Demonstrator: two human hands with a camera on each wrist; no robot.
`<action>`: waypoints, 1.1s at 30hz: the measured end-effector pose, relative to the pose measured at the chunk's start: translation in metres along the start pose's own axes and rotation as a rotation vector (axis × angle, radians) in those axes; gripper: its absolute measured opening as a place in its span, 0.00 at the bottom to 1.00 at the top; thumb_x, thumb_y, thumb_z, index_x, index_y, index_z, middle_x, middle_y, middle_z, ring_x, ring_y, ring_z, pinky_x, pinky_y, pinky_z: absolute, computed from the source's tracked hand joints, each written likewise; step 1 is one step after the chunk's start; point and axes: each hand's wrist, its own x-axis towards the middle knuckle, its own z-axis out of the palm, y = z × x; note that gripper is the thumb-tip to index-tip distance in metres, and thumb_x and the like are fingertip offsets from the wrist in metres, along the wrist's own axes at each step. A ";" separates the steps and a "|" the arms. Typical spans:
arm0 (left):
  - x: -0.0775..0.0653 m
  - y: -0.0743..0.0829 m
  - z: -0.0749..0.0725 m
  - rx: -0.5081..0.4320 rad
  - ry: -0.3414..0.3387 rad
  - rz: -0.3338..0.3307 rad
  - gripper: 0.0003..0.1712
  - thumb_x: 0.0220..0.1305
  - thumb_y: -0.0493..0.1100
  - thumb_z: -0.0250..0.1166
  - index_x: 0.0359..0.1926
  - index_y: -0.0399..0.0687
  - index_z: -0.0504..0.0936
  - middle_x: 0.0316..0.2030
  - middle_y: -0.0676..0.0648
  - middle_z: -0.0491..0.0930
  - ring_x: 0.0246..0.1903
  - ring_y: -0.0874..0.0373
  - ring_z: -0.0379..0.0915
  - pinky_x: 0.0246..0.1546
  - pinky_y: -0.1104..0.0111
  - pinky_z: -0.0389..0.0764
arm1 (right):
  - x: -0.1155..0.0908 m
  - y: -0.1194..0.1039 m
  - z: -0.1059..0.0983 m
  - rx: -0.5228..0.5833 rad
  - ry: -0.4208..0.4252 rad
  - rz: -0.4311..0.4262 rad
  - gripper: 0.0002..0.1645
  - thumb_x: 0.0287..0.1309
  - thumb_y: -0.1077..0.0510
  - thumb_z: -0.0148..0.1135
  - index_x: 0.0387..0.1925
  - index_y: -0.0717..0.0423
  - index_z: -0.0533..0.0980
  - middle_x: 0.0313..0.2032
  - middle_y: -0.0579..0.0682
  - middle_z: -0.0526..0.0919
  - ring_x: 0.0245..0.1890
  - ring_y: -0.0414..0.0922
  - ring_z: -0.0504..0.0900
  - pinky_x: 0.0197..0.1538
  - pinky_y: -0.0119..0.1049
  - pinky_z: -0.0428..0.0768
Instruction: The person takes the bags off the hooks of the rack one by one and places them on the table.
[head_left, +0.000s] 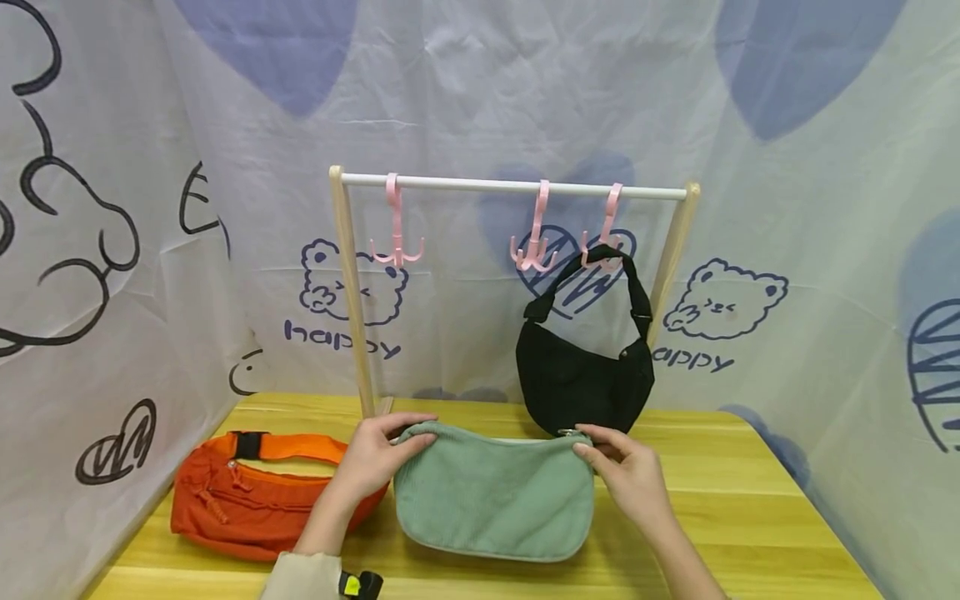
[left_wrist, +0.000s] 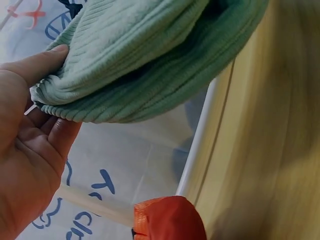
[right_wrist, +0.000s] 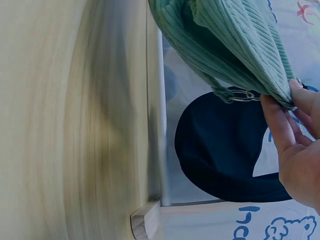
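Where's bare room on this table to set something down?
The table is bare right of the right hand, out to the table's edge. Crowded: left, with the orange bag, and centrally, where that hand and the left hand hold the green bag before the black bag.

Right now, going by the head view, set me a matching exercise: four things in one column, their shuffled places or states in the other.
Things
1. Green corduroy bag
2. Black shoulder bag
3. Orange belt bag
4. Leftmost pink hook

Places or states
A. Hanging from the rightmost pink hook
B. On the white bar, bearing no bag
C. Held between the left hand and right hand
D. Resting on the wooden table

Pairs: 1-C, 2-A, 3-D, 4-B
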 end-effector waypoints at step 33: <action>0.018 -0.027 0.008 0.249 -0.162 -0.104 0.12 0.65 0.40 0.74 0.49 0.48 0.90 0.47 0.46 0.87 0.40 0.55 0.78 0.41 0.64 0.82 | 0.023 0.033 0.009 -0.053 -0.277 0.119 0.18 0.63 0.68 0.68 0.54 0.65 0.84 0.44 0.57 0.89 0.35 0.43 0.85 0.34 0.31 0.84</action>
